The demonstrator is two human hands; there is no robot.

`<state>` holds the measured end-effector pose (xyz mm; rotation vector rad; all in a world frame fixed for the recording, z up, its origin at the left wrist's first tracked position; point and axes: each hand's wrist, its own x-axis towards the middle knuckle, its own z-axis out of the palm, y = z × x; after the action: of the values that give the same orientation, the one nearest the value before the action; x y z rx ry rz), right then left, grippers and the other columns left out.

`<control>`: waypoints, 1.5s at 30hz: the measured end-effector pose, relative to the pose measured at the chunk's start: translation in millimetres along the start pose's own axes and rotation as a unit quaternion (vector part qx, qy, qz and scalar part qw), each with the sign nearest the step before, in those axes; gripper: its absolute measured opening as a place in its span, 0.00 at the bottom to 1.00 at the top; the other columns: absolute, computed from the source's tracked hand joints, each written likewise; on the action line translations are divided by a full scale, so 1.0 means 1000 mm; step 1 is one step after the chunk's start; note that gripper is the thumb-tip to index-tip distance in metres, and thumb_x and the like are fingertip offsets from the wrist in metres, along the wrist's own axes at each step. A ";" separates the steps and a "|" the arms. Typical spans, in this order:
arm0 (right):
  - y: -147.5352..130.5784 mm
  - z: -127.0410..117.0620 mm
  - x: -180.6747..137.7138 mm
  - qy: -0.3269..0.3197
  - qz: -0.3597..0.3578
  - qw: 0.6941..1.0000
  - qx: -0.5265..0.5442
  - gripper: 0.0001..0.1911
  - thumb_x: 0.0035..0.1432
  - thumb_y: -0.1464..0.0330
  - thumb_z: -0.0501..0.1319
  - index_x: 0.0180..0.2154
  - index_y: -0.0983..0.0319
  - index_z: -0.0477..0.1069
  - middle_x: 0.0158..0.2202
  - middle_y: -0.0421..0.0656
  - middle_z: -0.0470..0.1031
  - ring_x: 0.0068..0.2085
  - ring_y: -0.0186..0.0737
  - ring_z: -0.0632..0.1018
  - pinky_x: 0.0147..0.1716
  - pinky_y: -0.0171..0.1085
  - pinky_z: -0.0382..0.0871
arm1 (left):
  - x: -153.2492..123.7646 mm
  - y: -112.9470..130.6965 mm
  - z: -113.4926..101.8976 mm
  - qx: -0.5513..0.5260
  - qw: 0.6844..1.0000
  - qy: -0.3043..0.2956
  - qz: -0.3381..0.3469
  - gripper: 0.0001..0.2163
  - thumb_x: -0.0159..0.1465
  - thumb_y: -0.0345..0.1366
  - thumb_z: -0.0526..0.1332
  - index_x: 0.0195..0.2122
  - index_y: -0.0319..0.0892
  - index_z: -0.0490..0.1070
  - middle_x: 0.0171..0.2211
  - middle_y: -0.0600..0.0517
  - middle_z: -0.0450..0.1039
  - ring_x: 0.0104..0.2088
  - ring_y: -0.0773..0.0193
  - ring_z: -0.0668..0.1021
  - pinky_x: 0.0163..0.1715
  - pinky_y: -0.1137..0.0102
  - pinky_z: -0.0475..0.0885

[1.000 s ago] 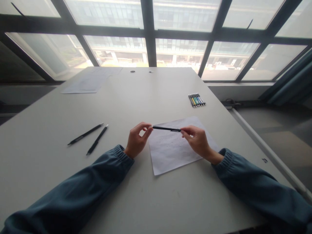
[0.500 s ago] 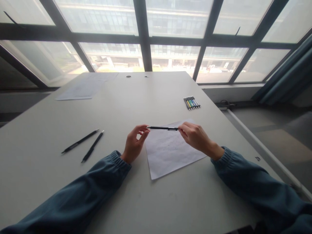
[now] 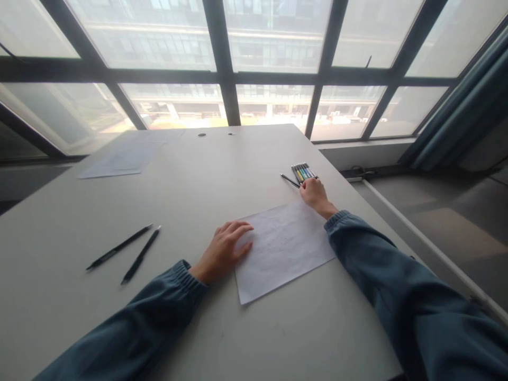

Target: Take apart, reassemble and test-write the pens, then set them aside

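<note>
My right hand (image 3: 314, 194) is closed on the lower end of a black pen (image 3: 289, 180). That pen slants just left of a row of several pens (image 3: 304, 171) with coloured middles; whether it touches them I cannot tell. Part of the row is hidden behind the hand. My left hand (image 3: 224, 248) rests at the left edge of a white sheet of paper (image 3: 281, 254), fingers apart and holding nothing. Faint marks show on the sheet.
Two dark pens, one outer (image 3: 119, 247) and one inner (image 3: 141, 255), lie on the white table (image 3: 190, 196) at left. More paper (image 3: 119, 156) lies at the far left. Tall windows stand beyond the table, and a blue curtain (image 3: 456, 100) hangs at right.
The black pen, earlier held between both hands over the sheet, has moved forward and right to the pen row in my right hand. My left hand has let go and lowered onto the paper.
</note>
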<state>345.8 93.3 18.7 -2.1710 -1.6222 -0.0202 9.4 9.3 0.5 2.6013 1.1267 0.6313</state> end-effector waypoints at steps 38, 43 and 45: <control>0.001 0.030 0.033 -0.020 0.058 0.998 0.014 0.13 0.62 0.66 0.64 0.44 0.69 0.78 0.43 0.58 0.81 0.49 0.51 0.81 0.53 0.42 0.71 | -0.003 0.002 0.000 0.060 0.998 -0.026 0.005 0.15 0.69 0.43 0.57 0.56 0.51 0.72 0.60 0.48 0.70 0.60 0.51 0.70 0.59 0.53 0.66; 0.002 0.029 0.032 -0.021 0.050 0.998 0.016 0.13 0.62 0.66 0.64 0.44 0.69 0.79 0.44 0.58 0.81 0.49 0.50 0.81 0.53 0.41 0.70 | -0.003 0.002 0.000 0.060 0.998 -0.026 0.004 0.16 0.70 0.43 0.56 0.56 0.51 0.72 0.59 0.47 0.71 0.60 0.51 0.70 0.60 0.53 0.66; 0.001 0.028 0.030 -0.023 0.047 0.998 0.018 0.12 0.62 0.67 0.64 0.42 0.69 0.79 0.43 0.58 0.81 0.49 0.49 0.81 0.53 0.41 0.70 | -0.003 0.002 0.000 0.058 0.998 -0.025 0.004 0.16 0.70 0.44 0.56 0.56 0.51 0.72 0.59 0.47 0.71 0.60 0.51 0.70 0.60 0.53 0.65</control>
<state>349.9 130.2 0.5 -2.2326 -1.5312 0.0874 9.0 5.5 0.9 2.7031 1.1712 0.5127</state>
